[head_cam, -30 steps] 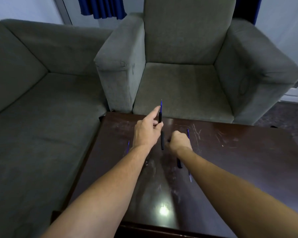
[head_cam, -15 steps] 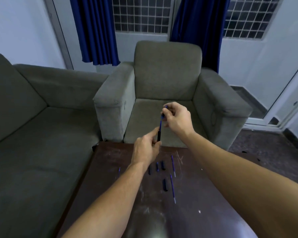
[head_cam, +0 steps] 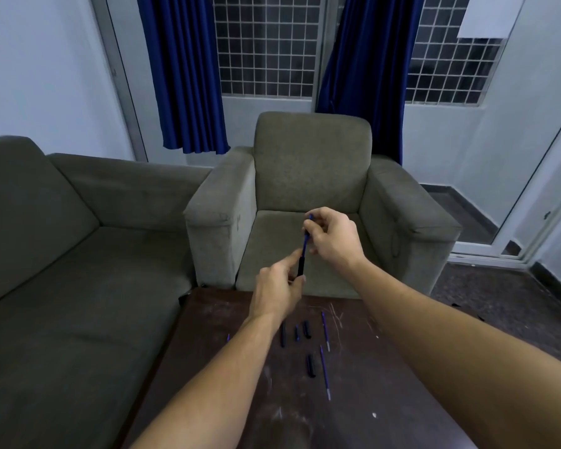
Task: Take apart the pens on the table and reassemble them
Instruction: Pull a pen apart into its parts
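Left hand (head_cam: 277, 286) and right hand (head_cam: 332, 236) grip pen (head_cam: 301, 265), refills (head_cam: 325, 332) on table (head_cam: 363, 384).

Right grip (head_cam: 334, 238) (off the table (head_cam: 289, 416)) now pinches the refill (head_cam: 305, 243).

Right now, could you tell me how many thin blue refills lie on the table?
2. The far refill lies right of three dark pieces; the near refill lies right of a lone black barrel. A blue sliver by the left forearm may be a third.
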